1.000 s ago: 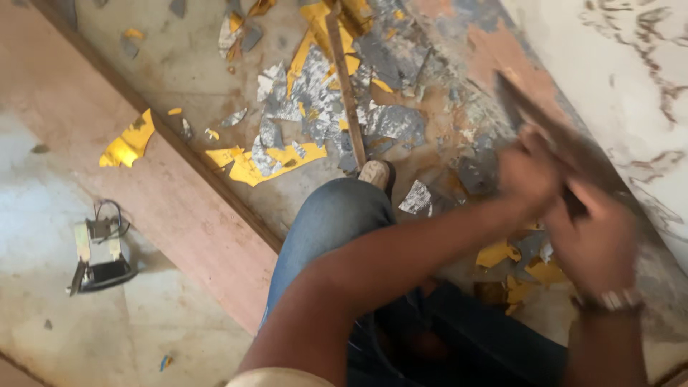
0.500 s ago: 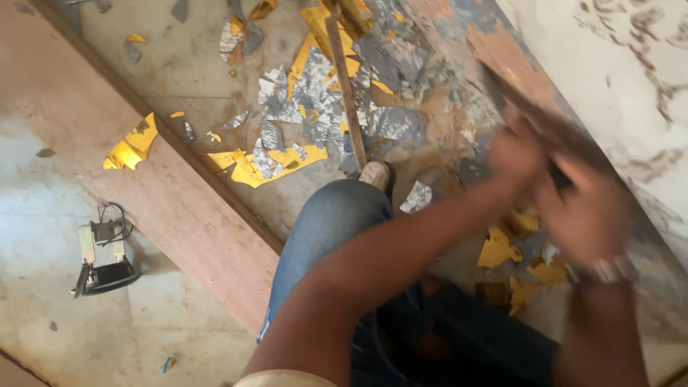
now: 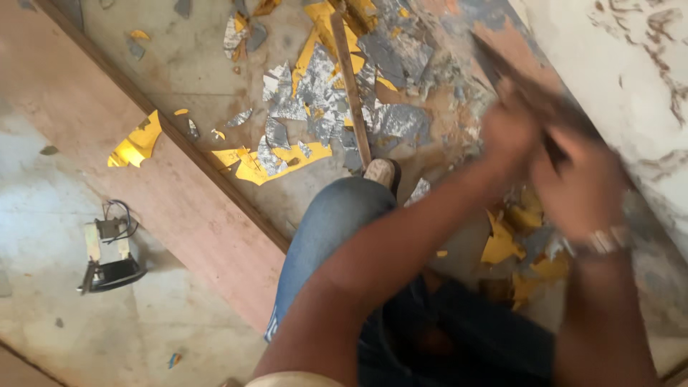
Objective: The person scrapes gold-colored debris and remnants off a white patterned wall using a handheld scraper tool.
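Both hands, left hand (image 3: 510, 132) and right hand (image 3: 577, 183), grip a blurred dark flat scraper blade (image 3: 512, 75); best kept low-angled against the flaking reddish-brown board (image 3: 502, 36), strokes short.

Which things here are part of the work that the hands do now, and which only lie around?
In use: left hand and right hand, both gripping a dark scraper on the marbled board.

Lying about: yellow and grey flakes, thin wooden strip, brown board, small device with cable.
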